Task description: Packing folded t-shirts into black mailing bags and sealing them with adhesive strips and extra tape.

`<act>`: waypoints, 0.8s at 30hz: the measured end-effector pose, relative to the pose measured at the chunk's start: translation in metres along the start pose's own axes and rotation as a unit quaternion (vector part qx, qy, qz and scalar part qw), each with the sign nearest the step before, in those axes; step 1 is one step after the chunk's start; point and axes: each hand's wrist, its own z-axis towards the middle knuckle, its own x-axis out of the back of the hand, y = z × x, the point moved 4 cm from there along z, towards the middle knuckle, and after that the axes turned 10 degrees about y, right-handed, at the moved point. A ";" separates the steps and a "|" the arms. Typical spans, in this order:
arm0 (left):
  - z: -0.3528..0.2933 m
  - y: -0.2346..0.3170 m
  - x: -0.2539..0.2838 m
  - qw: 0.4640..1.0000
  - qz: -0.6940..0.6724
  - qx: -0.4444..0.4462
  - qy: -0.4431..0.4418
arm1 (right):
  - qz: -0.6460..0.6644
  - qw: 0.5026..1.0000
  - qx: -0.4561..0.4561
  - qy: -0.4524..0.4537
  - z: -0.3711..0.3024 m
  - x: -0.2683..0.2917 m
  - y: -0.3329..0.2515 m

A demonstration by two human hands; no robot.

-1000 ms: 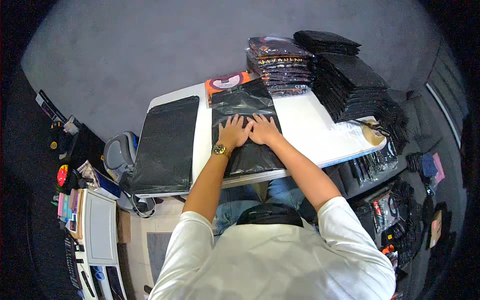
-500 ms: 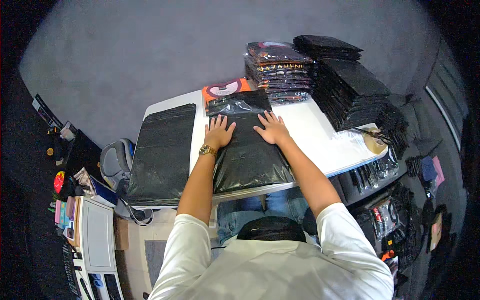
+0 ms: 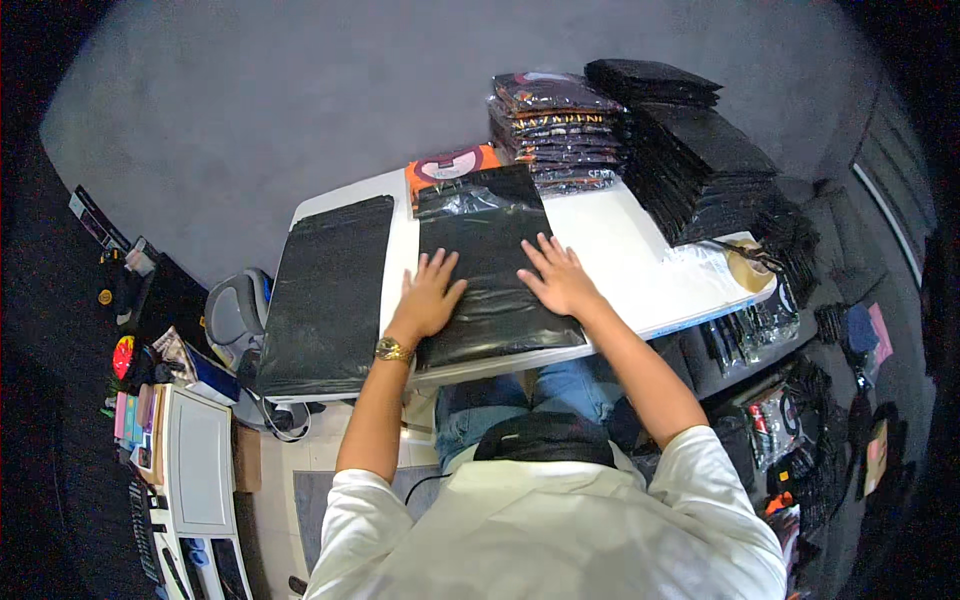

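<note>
A black plastic mailing bag (image 3: pixel 487 265) lies flat and wrinkled in front of me on the white table (image 3: pixel 625 285). My left hand (image 3: pixel 428 294), a gold watch at its wrist, rests on the bag's left side with fingers spread. On the right side lies my right hand (image 3: pixel 562 280), also flat with its fingers apart. A folded orange-and-dark shirt (image 3: pixel 455 163) shows past the bag's far end, partly covered by it. Left of the bag is a flat stack of black plastic bags (image 3: pixel 328 290).
Several packed shirts in clear plastic are stacked (image 3: pixel 560 125) at the back. Beside them stands a tall pile of black bags (image 3: pixel 705 150). A tape roll (image 3: pixel 748 268) sits at the table's right end. A grey chair (image 3: pixel 236 315) and a white cabinet (image 3: pixel 200 460) stand left.
Both hands have moved back toward me along the black bag, staying spread on it. The bag's near end now lies flatter, closer to the table edge.
</note>
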 end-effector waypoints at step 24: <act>-0.044 0.065 0.013 0.994 0.041 0.073 0.077 | -0.045 0.989 -0.142 -0.002 -0.043 0.026 -0.019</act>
